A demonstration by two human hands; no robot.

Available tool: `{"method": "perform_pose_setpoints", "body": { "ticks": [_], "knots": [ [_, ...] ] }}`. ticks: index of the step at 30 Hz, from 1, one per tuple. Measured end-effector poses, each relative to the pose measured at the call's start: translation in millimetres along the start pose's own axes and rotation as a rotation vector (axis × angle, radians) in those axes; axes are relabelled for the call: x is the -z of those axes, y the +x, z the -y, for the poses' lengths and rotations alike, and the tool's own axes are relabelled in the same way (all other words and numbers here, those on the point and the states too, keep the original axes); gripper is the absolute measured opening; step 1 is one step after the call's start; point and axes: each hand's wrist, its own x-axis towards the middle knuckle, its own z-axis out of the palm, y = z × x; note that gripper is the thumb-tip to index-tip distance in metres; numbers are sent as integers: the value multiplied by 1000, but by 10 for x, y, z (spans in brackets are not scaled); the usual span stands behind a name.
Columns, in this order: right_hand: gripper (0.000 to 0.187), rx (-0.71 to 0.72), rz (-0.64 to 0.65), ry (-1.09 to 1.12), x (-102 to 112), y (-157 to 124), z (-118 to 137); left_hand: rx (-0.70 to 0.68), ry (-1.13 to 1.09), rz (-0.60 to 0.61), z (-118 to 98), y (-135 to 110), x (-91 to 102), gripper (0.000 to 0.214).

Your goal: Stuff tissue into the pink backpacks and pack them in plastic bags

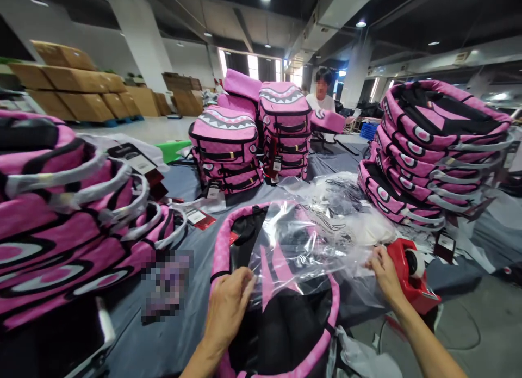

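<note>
My left hand (231, 302) is closed on the near left edge of a clear plastic bag (291, 266). On the opposite side, my right hand (382, 266) pinches the bag's right edge, so the film is spread between the two. Underneath lies a pink and black backpack (216, 253), its black padded side facing up, partly seen through the plastic. More clear bags (342, 198) lie in a heap just beyond. Close to my right hand stands a red tape dispenser (410, 274) with a roll in it.
Stacked pink backpacks rise at the left (61, 204), the right (424, 149) and the back (228, 138) of the grey-covered table (183, 291). Across the table a person (324, 98) stands by a pink item. Cardboard boxes (77, 84) are piled at the far left.
</note>
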Motion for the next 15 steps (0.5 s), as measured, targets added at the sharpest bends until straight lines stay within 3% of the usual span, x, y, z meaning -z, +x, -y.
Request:
{"method": "perform_pose_setpoints", "body": {
  "ticks": [2, 5, 8, 12, 15],
  "knots": [
    [22, 28, 136, 10, 15, -55, 65, 66, -1, -84, 43, 47, -5, 19],
    [14, 178, 338, -203, 127, -135, 84, 143, -22, -203, 148, 72, 35, 13],
    [7, 128, 327, -364, 291, -138, -41, 214, -8, -308, 284, 66, 97, 11],
    [22, -259, 273, -17, 270, 150, -175, 267, 7, -305, 418, 273, 131, 15],
    [26, -254, 295, 274, 29, 692, -15, 316, -92, -238, 359, 739, 131, 16]
  ]
}}
